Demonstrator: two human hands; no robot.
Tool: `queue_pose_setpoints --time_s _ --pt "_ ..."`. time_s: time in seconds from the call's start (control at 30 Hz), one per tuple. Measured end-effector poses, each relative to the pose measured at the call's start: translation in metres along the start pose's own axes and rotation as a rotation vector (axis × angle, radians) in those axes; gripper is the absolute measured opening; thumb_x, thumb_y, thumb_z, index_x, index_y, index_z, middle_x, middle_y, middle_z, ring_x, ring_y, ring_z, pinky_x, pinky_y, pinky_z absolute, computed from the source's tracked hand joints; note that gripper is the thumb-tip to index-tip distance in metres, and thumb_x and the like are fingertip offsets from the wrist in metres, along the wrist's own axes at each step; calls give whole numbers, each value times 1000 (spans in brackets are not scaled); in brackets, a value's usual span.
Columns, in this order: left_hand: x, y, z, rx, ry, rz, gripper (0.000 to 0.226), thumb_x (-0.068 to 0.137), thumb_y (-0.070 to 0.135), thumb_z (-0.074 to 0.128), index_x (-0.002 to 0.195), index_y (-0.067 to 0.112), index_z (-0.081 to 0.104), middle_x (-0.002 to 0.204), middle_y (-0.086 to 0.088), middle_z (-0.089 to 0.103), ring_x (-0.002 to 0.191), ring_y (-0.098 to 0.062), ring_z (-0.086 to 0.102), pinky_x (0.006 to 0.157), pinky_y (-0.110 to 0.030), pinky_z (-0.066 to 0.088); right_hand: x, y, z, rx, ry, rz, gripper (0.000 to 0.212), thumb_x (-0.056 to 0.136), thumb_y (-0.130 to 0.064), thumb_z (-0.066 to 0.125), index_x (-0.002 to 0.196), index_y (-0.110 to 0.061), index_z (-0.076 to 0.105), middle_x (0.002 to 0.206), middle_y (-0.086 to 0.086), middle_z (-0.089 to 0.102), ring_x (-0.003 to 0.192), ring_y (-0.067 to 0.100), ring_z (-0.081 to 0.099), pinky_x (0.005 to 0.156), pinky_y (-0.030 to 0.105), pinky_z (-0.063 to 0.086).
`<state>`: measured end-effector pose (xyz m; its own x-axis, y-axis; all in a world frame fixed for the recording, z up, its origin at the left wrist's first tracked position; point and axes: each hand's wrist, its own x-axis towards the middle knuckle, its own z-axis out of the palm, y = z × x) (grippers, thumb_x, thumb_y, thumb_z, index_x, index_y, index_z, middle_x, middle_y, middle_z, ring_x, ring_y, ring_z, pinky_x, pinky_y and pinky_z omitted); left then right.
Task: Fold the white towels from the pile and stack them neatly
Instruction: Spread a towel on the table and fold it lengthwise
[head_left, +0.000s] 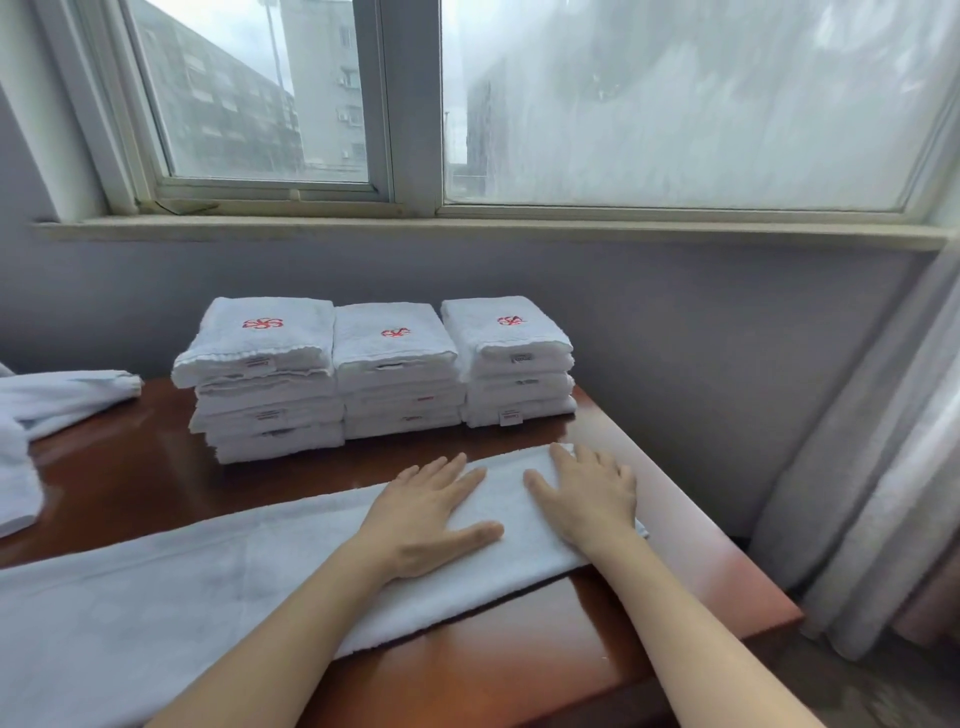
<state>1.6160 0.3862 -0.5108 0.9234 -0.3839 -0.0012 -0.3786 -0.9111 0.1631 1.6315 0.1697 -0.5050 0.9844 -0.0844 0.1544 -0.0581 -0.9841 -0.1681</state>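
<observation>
A long white towel (218, 587), folded lengthwise into a strip, lies across the brown table (519, 654) from the near left to the right edge. My left hand (426, 514) and my right hand (587, 493) lie flat on its right end, fingers straight, palms down, a short gap between them. Behind them stand three stacks of folded white towels with red emblems on top: the left stack (262, 379), the middle stack (397, 369) and the right stack (511, 358). Unfolded white towels (47, 400) lie heaped at the table's far left.
The table meets a grey wall (701, 364) under a window sill (467, 231). A pale curtain (893, 467) hangs at the right, past the table's right edge. Bare wood shows between the strip and the stacks.
</observation>
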Motion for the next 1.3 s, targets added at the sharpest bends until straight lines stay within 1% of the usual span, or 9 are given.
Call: queue_pose_setpoints --time_s 0.13,0.37,0.5,0.57,0.7,1.03,1.17,1.23,1.3 --pt "-1 1 -1 -1 8 -4 97 72 92 14 155 43 9 164 13 1 151 -9 1 123 -35 2 -1 -2 -8 3 6 -2 61 92 -64 34 139 -27 44 130 5 49 118 28 48 82 38 40" --pt "-2 3 1 -38 83 -17 81 83 81 33 153 42 23 164 11 11 151 -11 9 123 -35 7 -1 3 -42 -64 -173 44 59 85 -55 47 136 -26 48 121 -2 61 110 22 58 63 31 38" --pt "-14 11 -2 -210 380 85 54 88 58 55 137 36 56 149 9 46 139 -11 39 114 -30 31 -8 4 -64 466 -241 -3 86 84 -17 58 157 -31 14 150 -2 42 130 20 47 96 31 45" --pt "-22 18 -8 -360 479 118 50 88 57 49 131 33 61 132 12 60 124 -7 53 104 -31 43 -14 -6 -77 828 -215 -31 92 83 -6 61 157 -31 14 150 4 40 130 22 48 90 27 45" --pt "-41 32 -35 -1119 334 -19 66 83 70 40 140 38 45 121 11 67 112 -5 63 100 -31 47 -31 -47 -94 1230 -232 -75 101 78 -6 72 155 -36 16 112 8 67 93 17 69 67 25 53" --pt "-122 -34 -95 -1394 270 -239 73 94 71 8 130 34 60 122 0 70 112 -19 67 88 -32 52 -77 -176 -86 1254 -347 -294 103 62 -27 73 151 -42 24 114 3 63 103 18 66 96 38 52" --pt "-152 -67 -87 -1464 261 -372 77 95 70 10 125 25 65 108 -4 74 95 -17 72 73 -27 55 -93 -212 -64 1226 -419 -383 92 77 -13 74 151 -36 25 102 -11 56 83 -6 64 64 8 49" --pt "-161 -78 -78 -1453 239 -449 76 96 69 11 121 24 67 96 -2 76 82 -12 72 64 -23 54 -102 -222 -49 1168 -465 -410 90 81 -14 72 153 -32 22 107 -13 53 92 0 62 68 14 53" --pt "-168 -86 -66 -1423 207 -512 78 95 70 13 122 20 67 103 -7 75 94 -18 72 76 -29 55 -112 -225 -38 1114 -568 -421 87 85 -25 71 154 -32 19 116 -8 51 85 2 63 58 21 55"
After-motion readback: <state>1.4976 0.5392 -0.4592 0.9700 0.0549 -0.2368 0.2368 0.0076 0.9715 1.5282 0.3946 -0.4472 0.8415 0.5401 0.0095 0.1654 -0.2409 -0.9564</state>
